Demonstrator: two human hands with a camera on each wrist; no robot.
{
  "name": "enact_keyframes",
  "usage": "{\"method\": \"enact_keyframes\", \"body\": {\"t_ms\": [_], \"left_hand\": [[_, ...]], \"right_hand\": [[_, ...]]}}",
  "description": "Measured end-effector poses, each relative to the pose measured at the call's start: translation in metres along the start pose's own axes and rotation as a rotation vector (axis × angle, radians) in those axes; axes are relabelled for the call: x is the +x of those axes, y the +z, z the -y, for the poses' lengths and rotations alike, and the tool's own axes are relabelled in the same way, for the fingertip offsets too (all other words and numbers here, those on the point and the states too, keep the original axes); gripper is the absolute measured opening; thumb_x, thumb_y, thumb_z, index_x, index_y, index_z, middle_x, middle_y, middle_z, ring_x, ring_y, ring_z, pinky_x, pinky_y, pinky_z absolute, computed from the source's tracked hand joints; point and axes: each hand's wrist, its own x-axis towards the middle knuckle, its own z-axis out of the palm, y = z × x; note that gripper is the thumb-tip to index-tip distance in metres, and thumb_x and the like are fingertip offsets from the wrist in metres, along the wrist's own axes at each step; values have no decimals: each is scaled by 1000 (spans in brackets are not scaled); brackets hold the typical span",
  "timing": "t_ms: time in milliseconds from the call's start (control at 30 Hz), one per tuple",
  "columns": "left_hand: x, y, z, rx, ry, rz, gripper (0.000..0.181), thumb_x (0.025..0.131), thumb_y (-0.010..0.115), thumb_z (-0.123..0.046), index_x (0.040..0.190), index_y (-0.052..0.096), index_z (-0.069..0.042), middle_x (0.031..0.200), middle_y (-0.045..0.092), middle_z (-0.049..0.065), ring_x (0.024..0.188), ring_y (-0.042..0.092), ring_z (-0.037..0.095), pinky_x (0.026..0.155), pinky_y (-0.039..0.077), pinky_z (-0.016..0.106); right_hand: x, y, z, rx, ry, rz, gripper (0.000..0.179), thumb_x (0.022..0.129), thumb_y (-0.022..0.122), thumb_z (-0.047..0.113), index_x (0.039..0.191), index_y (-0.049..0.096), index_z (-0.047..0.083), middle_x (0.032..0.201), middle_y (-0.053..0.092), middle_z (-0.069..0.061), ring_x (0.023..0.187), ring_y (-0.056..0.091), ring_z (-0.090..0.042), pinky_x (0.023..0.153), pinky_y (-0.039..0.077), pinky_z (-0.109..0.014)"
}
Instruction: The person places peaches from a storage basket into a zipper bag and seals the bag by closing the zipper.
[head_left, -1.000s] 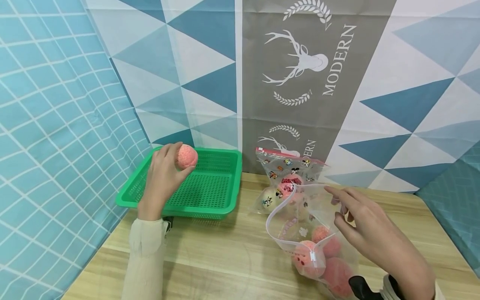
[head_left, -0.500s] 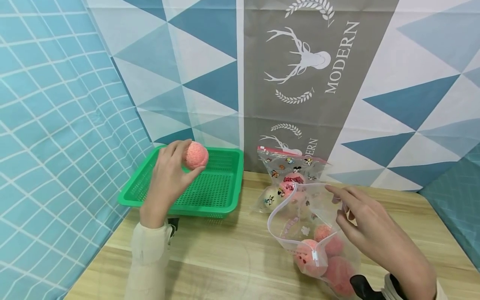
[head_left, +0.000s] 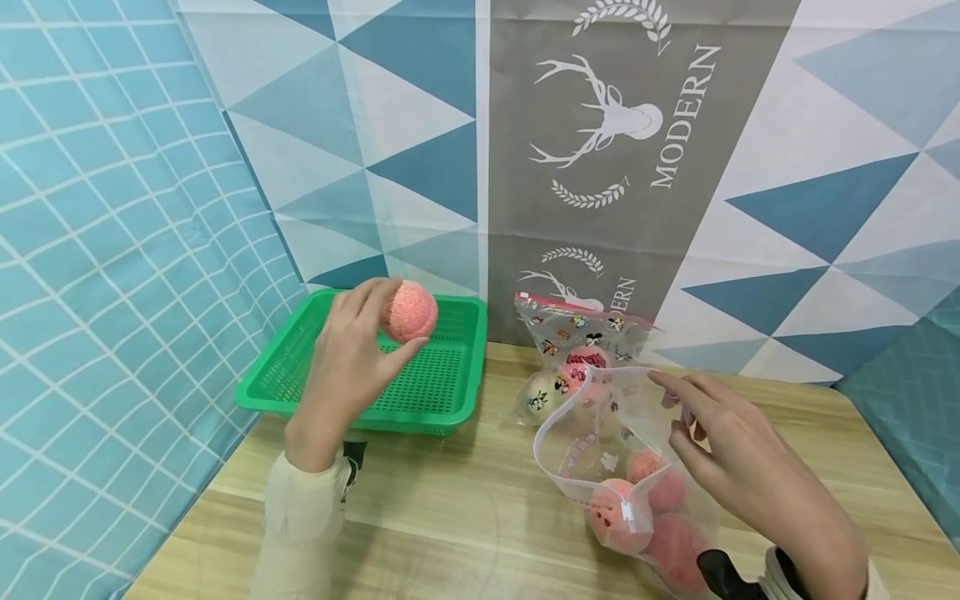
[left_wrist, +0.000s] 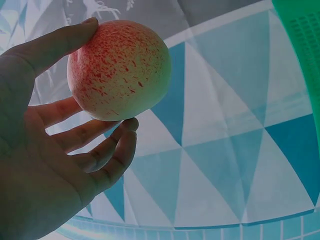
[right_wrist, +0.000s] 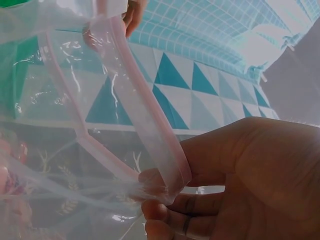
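Observation:
My left hand point(head_left: 348, 358) holds a pink peach point(head_left: 410, 312) between thumb and fingers, above the green basket point(head_left: 471, 392). The left wrist view shows the peach point(left_wrist: 122, 70) pale below with red speckles, the thumb at its upper side and the fingertips under it. My right hand point(head_left: 731, 442) pinches the rim of a clear zip bag point(head_left: 558, 467), whose mouth gapes wide. Inside that bag lie several pink peaches point(head_left: 677, 546). In the right wrist view the bag's pinkish zip strip point(right_wrist: 145, 100) runs down to the thumb and fingertips.
Behind the held bag stands a second clear zip bag point(head_left: 570, 329) with a red zip and cartoon prints, with pink and pale round fruit inside. All rest on a wooden table point(head_left: 435, 517) against a patterned wall cloth point(head_left: 420, 142).
My left hand has moved to the right with the peach, across the green basket. The right hand keeps its pinch on the bag's rim and has hardly moved.

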Motion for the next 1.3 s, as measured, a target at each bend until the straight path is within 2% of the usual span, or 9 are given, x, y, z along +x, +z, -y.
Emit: {"method": "enact_keyframes", "body": {"t_ms": [333, 633, 933, 1100, 1300], "left_hand": [[-2, -2, -16, -24, 84, -3, 74, 72, 92, -27, 134, 58, -5, 134, 57, 13, 118, 51, 32, 83, 56, 50], [-3, -6, -31, -46, 213, -21, 76, 72, 91, -26, 137, 56, -7, 134, 57, 12, 120, 51, 31, 89, 53, 50], [-6, -16, -45, -61, 271, -48, 78, 71, 92, -23, 138, 56, -6, 134, 57, 14, 120, 51, 33, 93, 51, 51], [-9, -18, -56, -86, 310, -35, 78, 70, 92, -24, 137, 56, -6, 135, 57, 16, 121, 52, 33, 93, 52, 50], [-14, -17, -69, -103, 337, 8, 79, 71, 91, -28, 139, 55, -8, 138, 55, 14, 124, 51, 33, 98, 49, 49]], "right_hand": [[1, 1, 0, 14, 10, 11, 55, 86, 66, -2, 139, 54, 6, 104, 61, -3, 75, 52, -9, 59, 47, -26], [0, 1, 0, -1, -22, -30, 56, 83, 66, -4, 137, 56, 8, 102, 61, 2, 75, 50, -6, 59, 45, -25], [1, 1, -1, -6, -24, -31, 57, 83, 67, -3, 137, 56, 8, 100, 60, 2, 75, 51, -7, 57, 45, -25], [0, 1, -1, -8, -32, -38, 57, 82, 67, -3, 137, 56, 7, 100, 60, 3, 75, 51, -6, 57, 45, -25], [0, 1, -1, 0, -13, -15, 57, 83, 67, -3, 138, 55, 7, 101, 60, 2, 76, 52, -7, 58, 46, -25]]}}
